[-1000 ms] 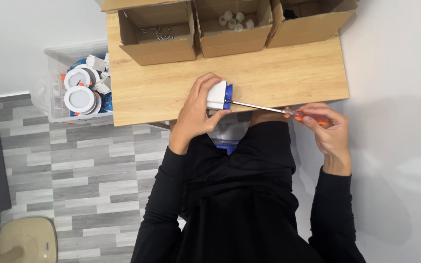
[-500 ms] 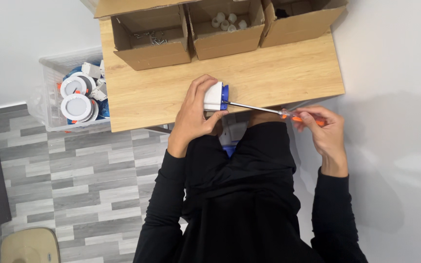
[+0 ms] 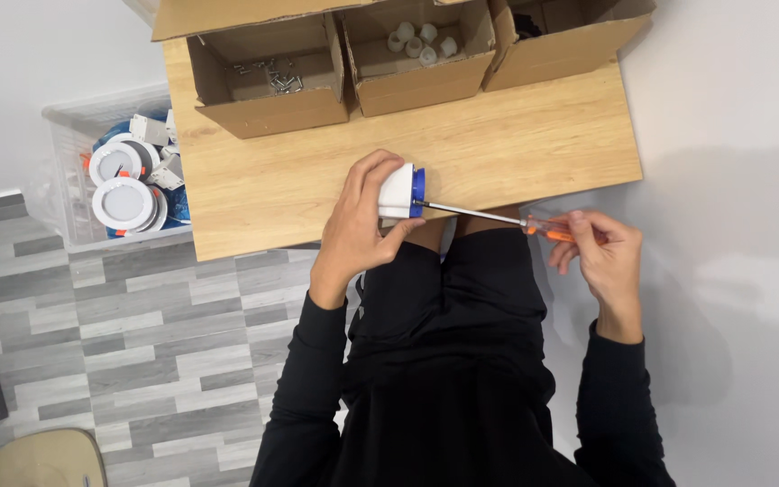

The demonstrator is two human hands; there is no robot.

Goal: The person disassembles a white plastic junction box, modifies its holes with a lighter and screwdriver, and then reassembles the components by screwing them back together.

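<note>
My left hand (image 3: 360, 221) grips a small white lamp housing with a blue back (image 3: 401, 192), held on its side over the front edge of the wooden table (image 3: 516, 149). My right hand (image 3: 599, 255) holds an orange-handled screwdriver (image 3: 547, 225) out past the table's edge. Its thin metal shaft runs left, and the tip meets the blue back of the housing.
Three open cardboard boxes line the table's far edge: one with screws (image 3: 268, 77), one with white round parts (image 3: 416, 43), one dark inside (image 3: 556, 36). A clear plastic bin (image 3: 69, 135) of round white lamps stands on the grey tiled floor at left. A white wall lies at right.
The view has shifted slightly, so the table and boxes sit a little differently in frame. Both hands keep the same hold on the housing and the screwdriver.
</note>
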